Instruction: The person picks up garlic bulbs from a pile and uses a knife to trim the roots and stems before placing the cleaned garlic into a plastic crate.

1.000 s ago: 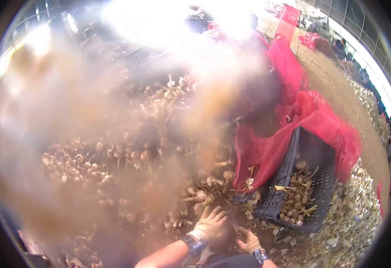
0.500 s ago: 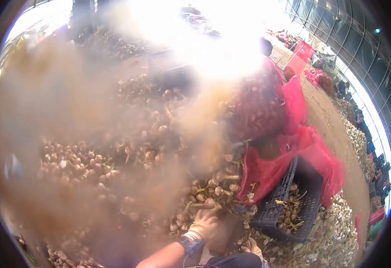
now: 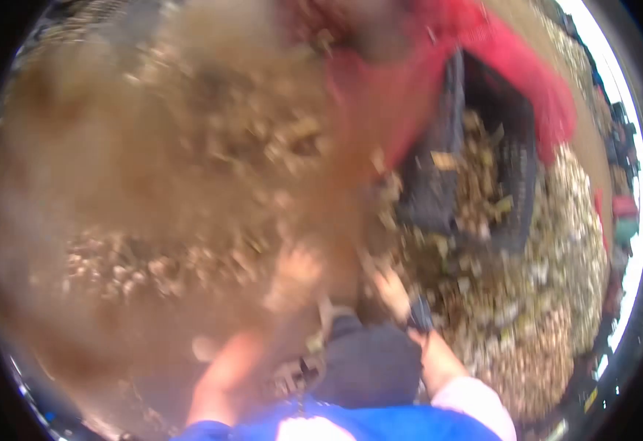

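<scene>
Closest, at six o'clock, lies the wearer's blue garment [image 3: 417, 422], with a dark trouser leg [image 3: 369, 360] above it. Beyond the leg, near the middle of the view, the left hand [image 3: 299, 268] sits at seven o'clock, fingers pointing towards twelve; blur hides whether they are spread or pinching anything. The right hand [image 3: 391, 288], between four and five, has a dark wristband [image 3: 421, 313] and looks partly curled; I cannot tell what, if anything, it grips. Blurred garlic bulbs [image 3: 152, 268] lie beyond the left hand, from between eight and nine round to eleven. Pale peelings [image 3: 557, 250] spread between three and four. Past the right hand, a black crate [image 3: 516, 176] holding more bulbs [image 3: 476, 173] stands near two, with red mesh [image 3: 531, 81] behind it.
</scene>
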The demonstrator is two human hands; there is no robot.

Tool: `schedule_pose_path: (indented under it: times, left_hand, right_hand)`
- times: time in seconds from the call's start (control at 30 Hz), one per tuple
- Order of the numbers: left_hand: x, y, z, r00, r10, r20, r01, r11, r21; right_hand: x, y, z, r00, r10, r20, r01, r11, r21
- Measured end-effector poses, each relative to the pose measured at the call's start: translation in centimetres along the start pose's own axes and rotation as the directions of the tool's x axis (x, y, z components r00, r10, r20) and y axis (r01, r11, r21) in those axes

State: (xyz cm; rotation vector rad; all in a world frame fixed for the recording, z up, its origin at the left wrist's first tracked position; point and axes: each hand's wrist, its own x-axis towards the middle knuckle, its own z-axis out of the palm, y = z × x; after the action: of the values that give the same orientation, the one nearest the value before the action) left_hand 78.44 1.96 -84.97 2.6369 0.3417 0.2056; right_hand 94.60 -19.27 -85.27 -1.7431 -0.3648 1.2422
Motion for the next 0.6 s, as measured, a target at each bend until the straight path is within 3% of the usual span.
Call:
schedule_pose_path:
  times: [0.07,0.13,0.23,0.3,0.43,0.53,0.6]
  left_hand:
    - [0.9,1.2,0.3,0.999,-0.04,-0.009,0.04,0.999,0.016]
    - [2.3,2.1,-0.1,0.963,-0.103,0.248,0.091,0.994,0.06]
    - [4.0,3.0,0.8,0.936,-0.101,0.338,0.065,0.991,0.114]
    - [5.3,3.4,1.6,0.905,-0.107,0.412,0.032,0.983,0.183]
    - [6.6,3.6,4.0,0.883,-0.155,0.444,0.028,0.96,0.279]
    - [6.7,4.4,4.2,0.852,-0.194,0.486,0.043,0.952,0.304]
    - [5.4,4.8,4.9,0.813,-0.2,0.546,0.02,0.948,0.318]
  right_hand:
    - [1.3,3.0,-0.4,1.0,-0.028,-0.002,0.028,0.997,0.073]
    - [2.0,4.9,-0.5,0.999,-0.047,0.006,0.047,0.994,0.103]
    - [2.4,6.1,-1.0,0.997,-0.056,0.043,0.057,0.998,-0.032]
    - [2.3,6.2,-1.0,0.999,-0.04,0.032,0.039,0.999,0.036]
    - [2.4,5.6,-0.9,1.0,-0.008,0.015,0.008,1.0,0.025]
    - [1.9,5.2,-1.0,0.997,0.076,-0.032,-0.079,0.989,-0.121]
    - [0.5,7.1,-0.8,0.999,0.023,-0.043,-0.031,0.984,-0.178]
